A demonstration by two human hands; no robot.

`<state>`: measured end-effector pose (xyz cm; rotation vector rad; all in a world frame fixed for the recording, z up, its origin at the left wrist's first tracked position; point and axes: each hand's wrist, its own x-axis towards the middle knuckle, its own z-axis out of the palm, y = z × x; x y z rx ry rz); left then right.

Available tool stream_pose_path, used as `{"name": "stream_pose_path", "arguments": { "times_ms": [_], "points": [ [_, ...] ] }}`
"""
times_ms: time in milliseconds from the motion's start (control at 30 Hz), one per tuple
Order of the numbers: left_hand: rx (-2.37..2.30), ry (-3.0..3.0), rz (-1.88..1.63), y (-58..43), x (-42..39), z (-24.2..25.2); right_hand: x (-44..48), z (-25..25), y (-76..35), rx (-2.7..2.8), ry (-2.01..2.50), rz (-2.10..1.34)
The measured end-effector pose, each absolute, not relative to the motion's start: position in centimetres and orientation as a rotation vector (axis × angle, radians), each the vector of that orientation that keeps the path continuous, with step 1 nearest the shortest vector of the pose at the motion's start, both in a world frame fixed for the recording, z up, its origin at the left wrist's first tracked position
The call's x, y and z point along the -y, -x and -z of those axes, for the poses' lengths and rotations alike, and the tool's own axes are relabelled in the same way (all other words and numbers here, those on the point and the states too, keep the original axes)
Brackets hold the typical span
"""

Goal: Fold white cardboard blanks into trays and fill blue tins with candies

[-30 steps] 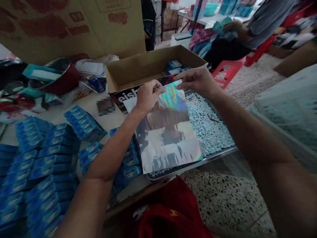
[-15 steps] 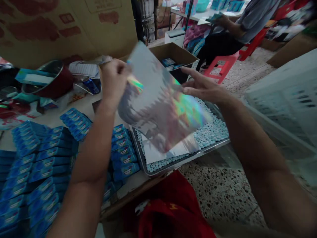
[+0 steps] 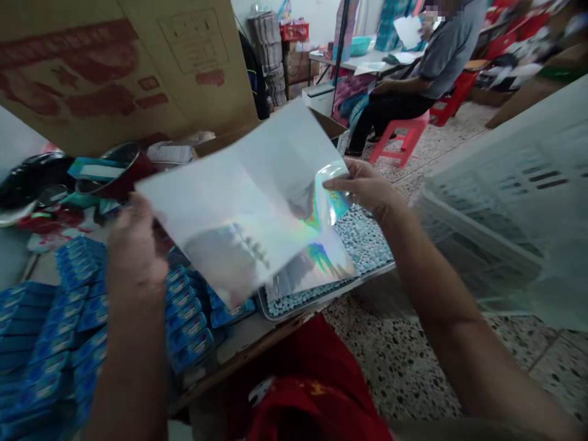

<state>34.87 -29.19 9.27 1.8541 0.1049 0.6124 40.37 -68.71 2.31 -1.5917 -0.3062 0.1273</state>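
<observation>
A shiny silver holographic sheet (image 3: 239, 196) spans the space between my hands, tilted over the tray. My right hand (image 3: 362, 184) pinches its right edge, thumb on top, and the film curls there with rainbow glare. At the left corner of the sheet, my left hand (image 3: 135, 245) is smeared by motion; whether its fingers grip the edge cannot be made out. Under the held sheet, a second silver sheet (image 3: 316, 263) lies on small pale blue pellets (image 3: 365, 239) filling a clear shallow tray (image 3: 321, 301).
Rows of blue printed boxes (image 3: 188, 318) stand on the table at left. Behind are a large cardboard carton (image 3: 184, 79) and a dark red pot (image 3: 138, 174). White plastic crates (image 3: 514, 184) stand at right. A person (image 3: 441, 67) sits on a red stool (image 3: 404, 135).
The silver sheet has swung wider and flatter to the left. My left hand has moved left and down; my right hand, earlier spread near the sheet, has closed on its edge.
</observation>
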Motion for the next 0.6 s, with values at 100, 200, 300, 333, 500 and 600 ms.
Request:
{"name": "stream_pose_path", "arguments": {
  "times_ms": [100,200,300,333,500,600],
  "points": [
    [-0.053,-1.912,-1.084,-30.5,30.7,-12.7,71.3,-4.5,-41.1,0.38,1.607,-0.315],
    [0.349,-2.115,-1.231,-31.5,35.4,-13.4,70.6,-5.3,-42.1,0.485,1.7,-0.552],
    [0.698,-2.482,-0.741,-36.6,40.4,-11.0,68.3,-5.1,-43.5,0.594,1.763,-0.608],
    [0.671,-2.552,-0.566,-38.6,41.4,-9.8,67.7,-5.0,-44.0,0.615,1.788,-0.59],
    [0.327,-2.428,-0.188,-45.7,40.5,-5.7,68.7,-2.6,-44.9,0.437,1.841,-0.301],
    [0.224,-2.284,-0.164,-47.4,38.7,-5.7,70.2,0.7,-43.0,0.319,1.683,-0.264]
  ]
}}
